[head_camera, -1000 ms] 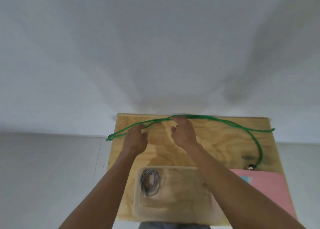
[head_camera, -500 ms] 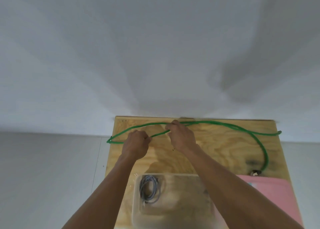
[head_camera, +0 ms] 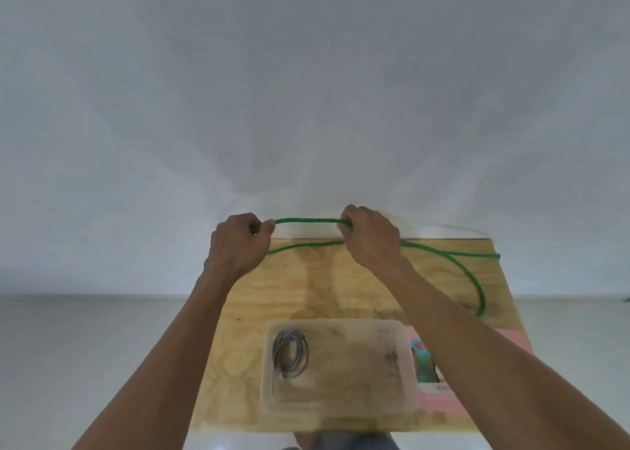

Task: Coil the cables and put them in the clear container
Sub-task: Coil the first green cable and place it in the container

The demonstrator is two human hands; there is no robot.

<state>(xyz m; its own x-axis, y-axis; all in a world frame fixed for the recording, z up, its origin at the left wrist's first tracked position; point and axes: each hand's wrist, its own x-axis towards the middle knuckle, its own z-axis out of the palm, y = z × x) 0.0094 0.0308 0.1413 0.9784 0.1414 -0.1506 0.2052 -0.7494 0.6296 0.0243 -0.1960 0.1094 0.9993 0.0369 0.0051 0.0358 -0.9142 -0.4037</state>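
Note:
A long green cable [head_camera: 308, 221] stretches in a short arc between my two fists, raised above the far edge of the plywood table [head_camera: 341, 293]. My left hand [head_camera: 238, 247] grips one part of it and my right hand [head_camera: 370, 236] grips another. A second strand runs under the hands and the rest trails right, curving down to the table's right side. The clear container [head_camera: 405, 364] sits near the front edge with a coiled grey cable [head_camera: 289, 352] in its left end.
A pink sheet [head_camera: 514, 339] with a teal object [head_camera: 422, 361] on it lies to the right of the container, partly under my right forearm. A white wall stands right behind the table. Grey floor surrounds the table on both sides.
Both hands have lifted and moved apart, pulling a length of the green cable taut between them. The loop that hung off the table's left edge has been drawn in.

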